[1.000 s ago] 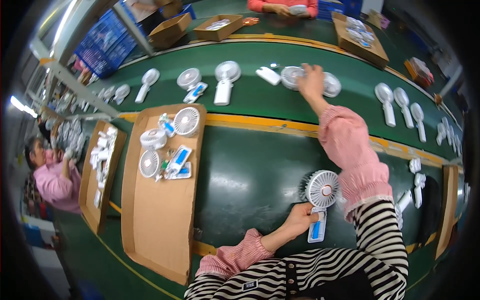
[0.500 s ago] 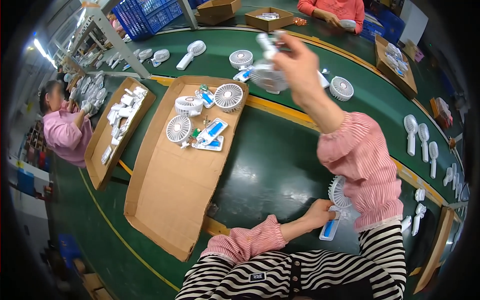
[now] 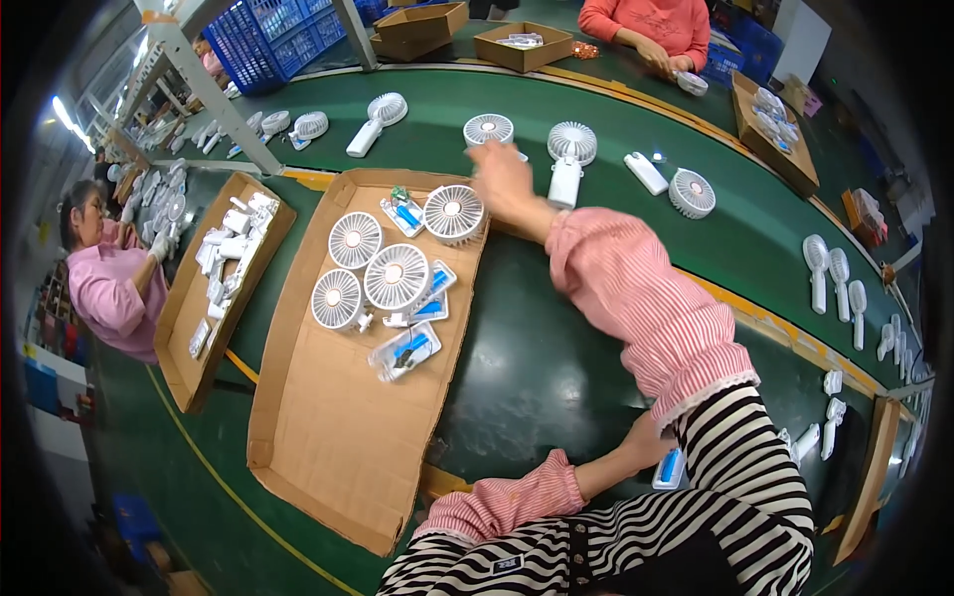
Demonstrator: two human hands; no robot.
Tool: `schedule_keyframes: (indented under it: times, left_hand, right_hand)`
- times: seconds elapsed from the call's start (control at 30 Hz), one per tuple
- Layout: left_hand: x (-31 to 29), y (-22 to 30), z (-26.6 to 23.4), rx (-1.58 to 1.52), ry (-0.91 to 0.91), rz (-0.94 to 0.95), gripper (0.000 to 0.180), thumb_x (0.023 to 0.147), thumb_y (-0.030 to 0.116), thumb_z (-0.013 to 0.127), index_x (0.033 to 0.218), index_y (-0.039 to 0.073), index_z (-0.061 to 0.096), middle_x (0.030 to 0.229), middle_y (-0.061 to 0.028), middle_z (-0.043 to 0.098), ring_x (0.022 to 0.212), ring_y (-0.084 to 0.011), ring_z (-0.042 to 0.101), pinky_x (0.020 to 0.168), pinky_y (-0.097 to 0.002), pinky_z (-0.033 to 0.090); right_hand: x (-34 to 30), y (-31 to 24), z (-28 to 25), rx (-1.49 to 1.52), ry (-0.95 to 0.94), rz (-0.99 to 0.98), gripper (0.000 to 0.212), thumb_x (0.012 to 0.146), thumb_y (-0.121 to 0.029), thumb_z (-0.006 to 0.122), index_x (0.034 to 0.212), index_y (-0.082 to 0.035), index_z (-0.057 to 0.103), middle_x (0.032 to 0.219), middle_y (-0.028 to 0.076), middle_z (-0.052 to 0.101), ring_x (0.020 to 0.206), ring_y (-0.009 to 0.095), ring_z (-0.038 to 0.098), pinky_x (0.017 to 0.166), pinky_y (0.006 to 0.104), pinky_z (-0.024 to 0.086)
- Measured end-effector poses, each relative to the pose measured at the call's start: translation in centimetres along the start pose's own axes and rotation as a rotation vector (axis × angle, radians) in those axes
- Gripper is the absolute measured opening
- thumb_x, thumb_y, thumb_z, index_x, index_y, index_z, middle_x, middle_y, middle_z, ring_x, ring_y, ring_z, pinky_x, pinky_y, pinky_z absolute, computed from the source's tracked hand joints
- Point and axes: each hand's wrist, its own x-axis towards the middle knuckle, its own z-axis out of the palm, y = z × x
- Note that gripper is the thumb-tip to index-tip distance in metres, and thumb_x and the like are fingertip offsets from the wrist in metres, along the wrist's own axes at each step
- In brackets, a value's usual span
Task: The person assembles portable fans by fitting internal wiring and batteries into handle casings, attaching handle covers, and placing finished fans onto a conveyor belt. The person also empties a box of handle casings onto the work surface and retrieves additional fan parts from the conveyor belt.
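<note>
Just past the right hand (image 3: pixel 502 181), the nearer one, sits a round fan (image 3: pixel 488 128); the left hand (image 3: pixel 644 444) is beside a blue battery (image 3: pixel 671 467). I can't tell either grip.

Blurred right hand (image 3: pixel 501 177) is partly hiding a fan (image 3: pixel 488 127)
At four o'clock, a sleeve (image 3: pixel 720 437) is partly covering the left hand (image 3: pixel 641 446); at one, the edge is cropping a co-worker (image 3: pixel 651 22).

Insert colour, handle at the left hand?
The insert is blue, seen best in the head view.
</note>
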Motion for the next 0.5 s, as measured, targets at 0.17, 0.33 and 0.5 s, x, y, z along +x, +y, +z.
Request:
schedule_keyframes:
  times: [0.17, 0.33, 0.5]
  left_hand:
    - [-0.1, 0.8, 0.4, 0.094, -0.005, 0.066, 0.039, 0.07, 0.009, 0.054, 0.108, 0.005, 0.051, 0.094, -0.0122, 0.058, 0.083, -0.0206, 0.055, 0.074, -0.0302, 0.043]
    - [0.1, 0.2, -0.1, 0.167, -0.006, 0.088, 0.034, 0.068, 0.011, 0.053, 0.101, 0.003, 0.052, 0.093, -0.0165, 0.058, 0.082, -0.0278, 0.056, 0.072, -0.0327, 0.043]
    - [1.1, -2.6, 0.3, 0.181, 0.095, 0.084, 0.019, 0.066, 0.013, 0.057, 0.072, -0.004, 0.054, 0.062, -0.0179, 0.053, 0.053, -0.021, 0.051, 0.053, -0.0335, 0.041]
  right_hand:
    - [1.1, 8.3, 1.9, -0.33, -0.164, -0.312, 0.035, 0.07, -0.005, 0.054, 0.105, -0.011, 0.056, 0.109, 0.007, 0.049, 0.104, 0.028, 0.044, 0.079, 0.0449, 0.041]
    - [0.4, 7.8, 1.4, -0.408, -0.293, -0.39, 0.029, 0.072, -0.006, 0.055, 0.101, -0.008, 0.055, 0.104, 0.01, 0.046, 0.098, 0.03, 0.047, 0.073, 0.0454, 0.045]
    - [-1.3, 9.0, -0.2, -0.388, -0.132, -0.532, 0.019, 0.069, -0.007, 0.056, 0.086, 0.001, 0.051, 0.09, 0.016, 0.047, 0.078, 0.029, 0.055, 0.06, 0.0368, 0.049]
